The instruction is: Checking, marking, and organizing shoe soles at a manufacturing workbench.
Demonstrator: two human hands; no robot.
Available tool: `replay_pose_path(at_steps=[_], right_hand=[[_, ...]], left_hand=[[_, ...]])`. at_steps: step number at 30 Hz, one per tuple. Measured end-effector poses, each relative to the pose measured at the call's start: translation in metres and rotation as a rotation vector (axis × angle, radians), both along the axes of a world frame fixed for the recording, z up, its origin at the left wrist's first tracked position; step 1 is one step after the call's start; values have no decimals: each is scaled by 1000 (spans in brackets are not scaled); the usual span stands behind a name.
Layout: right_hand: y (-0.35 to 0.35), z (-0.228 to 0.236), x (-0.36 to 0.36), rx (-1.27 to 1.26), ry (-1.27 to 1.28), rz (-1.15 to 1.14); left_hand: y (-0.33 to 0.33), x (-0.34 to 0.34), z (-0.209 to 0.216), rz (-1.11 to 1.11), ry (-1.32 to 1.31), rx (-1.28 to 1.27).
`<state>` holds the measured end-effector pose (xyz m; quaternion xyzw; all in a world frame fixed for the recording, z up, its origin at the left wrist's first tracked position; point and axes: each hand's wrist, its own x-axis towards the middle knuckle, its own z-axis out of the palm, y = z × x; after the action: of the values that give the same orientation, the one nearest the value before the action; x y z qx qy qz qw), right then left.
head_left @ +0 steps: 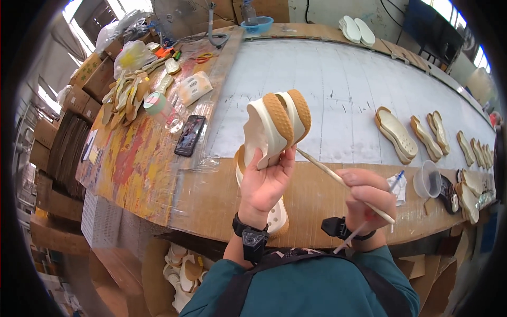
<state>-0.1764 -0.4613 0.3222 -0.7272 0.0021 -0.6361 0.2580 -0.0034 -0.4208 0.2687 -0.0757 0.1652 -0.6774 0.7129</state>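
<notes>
A pair of white shoe soles [257, 127] with bumpy tan bottoms is held up, one beside the other, by my left hand [263, 185], its fingers closed around their lower part. My right hand [369, 195] grips a thin pale stick [323, 168], tapered like a paintbrush. The stick's far tip reaches the lower edge of the soles by my left fingertips; I cannot tell whether it touches. Beneath my left hand, another white-and-tan sole [278, 216] lies on the cardboard-covered bench edge, partly hidden by the hand and wrist.
More soles [396, 134] stand along the right of the white tabletop [317, 68]. A clear plastic cup [426, 179] sits at right. On the paint-stained left table are a phone [190, 136], a bottle [162, 111] and piled soles [127, 98]. Below, a cardboard box [158, 280] holds soles.
</notes>
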Motion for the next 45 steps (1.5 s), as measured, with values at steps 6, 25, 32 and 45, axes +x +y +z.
replay_pose_path(at_steps=[6, 25, 32, 45], right_hand=[[-2, 3, 22, 20, -1, 37], [-2, -10, 25, 23, 35, -1], [-1, -13, 24, 15, 55, 8], [-1, -20, 23, -52, 122, -7]], left_hand=[[2, 0, -3, 9, -2, 13], [2, 1, -5, 22, -42, 4], [2, 1, -4, -7, -10, -38], [3, -2, 1, 1, 42, -42]])
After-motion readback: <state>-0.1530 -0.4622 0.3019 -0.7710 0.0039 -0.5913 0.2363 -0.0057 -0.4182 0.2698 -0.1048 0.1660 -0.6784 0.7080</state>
